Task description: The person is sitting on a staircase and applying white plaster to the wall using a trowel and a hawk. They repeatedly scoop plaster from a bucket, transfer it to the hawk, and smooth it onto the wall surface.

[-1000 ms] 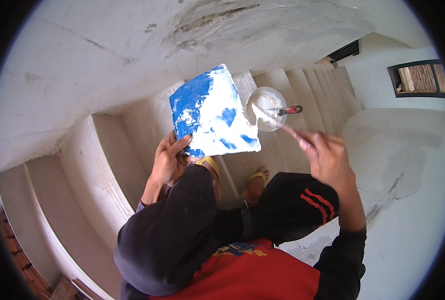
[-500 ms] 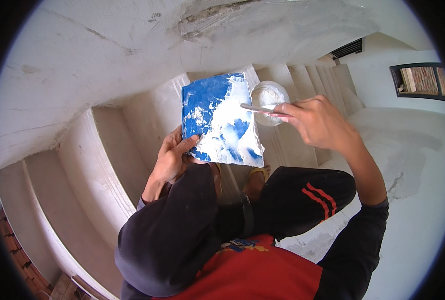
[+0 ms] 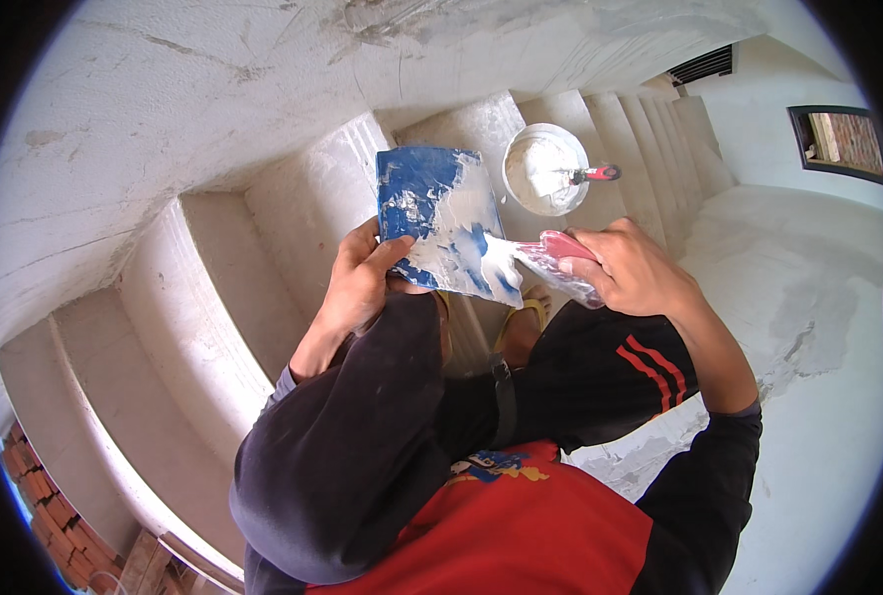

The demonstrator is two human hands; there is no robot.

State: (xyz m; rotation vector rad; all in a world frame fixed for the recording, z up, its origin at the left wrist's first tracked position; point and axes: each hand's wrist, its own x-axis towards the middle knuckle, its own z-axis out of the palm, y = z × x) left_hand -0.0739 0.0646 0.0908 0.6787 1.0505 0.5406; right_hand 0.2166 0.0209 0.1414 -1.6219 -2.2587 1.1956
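Observation:
My left hand (image 3: 360, 278) grips the lower left edge of a blue board (image 3: 416, 174), thumb on top. White putty (image 3: 466, 213) is smeared over the board's right side. My right hand (image 3: 640, 270) is closed on the red handle of a putty-smeared trowel (image 3: 560, 266). Its tip meets the board's lower right edge, where a thick dab of putty sits. Just beyond, a white bucket (image 3: 511, 188) with putty inside stands on a stair step. A second putty knife with a red and black handle (image 3: 597, 174) rests in it, its blade partly in the putty.
Bare concrete stairs (image 3: 228, 283) run from lower left to upper right, along a rough plastered wall (image 3: 213, 109). Stacked bricks (image 3: 59, 516) lie at the lower left. A dark-framed window (image 3: 843, 142) is at the far right. My bent knees are close below the board.
My right hand has come down, and the trowel has turned from edge-on to show its smeared face. The board is tilted differently. The bucket and the knife in it show more fully.

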